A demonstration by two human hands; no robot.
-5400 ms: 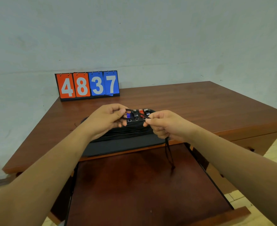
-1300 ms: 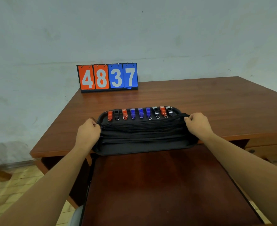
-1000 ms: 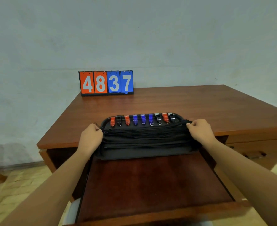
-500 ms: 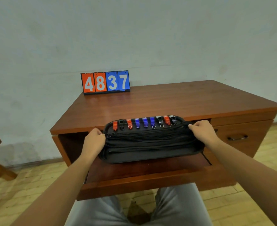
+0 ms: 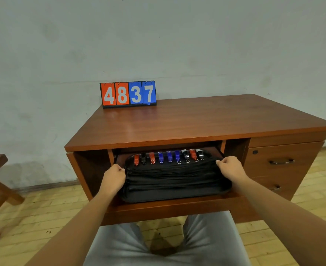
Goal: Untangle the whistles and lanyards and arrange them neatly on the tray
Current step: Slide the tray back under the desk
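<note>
2 hands (left hand [image 5: 114, 174], right hand [image 5: 230, 167]), fingers [image 5: 220, 161] clamped on tray [image 5: 173, 196] ends; shd keep it lvl so whistles [image 5: 169, 157] at its far rim don't slide.

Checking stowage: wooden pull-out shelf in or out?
Partly out: wooden pull-out shelf projects past the desktop; black tray's far end sits under it.

The tray [image 5: 175, 195] sits on the pull-out shelf [image 5: 177, 207] beneath the desktop [image 5: 196, 123]. The whistles [image 5: 169, 157] line its far edge, with the lanyards [image 5: 171, 175] stretched crosswise before them. The left hand [image 5: 113, 176] grips its left end, the right hand [image 5: 230, 168] its right. A flip scoreboard [image 5: 128, 94] stands back-left on the desktop; drawers [image 5: 281, 162] lie right.
</note>
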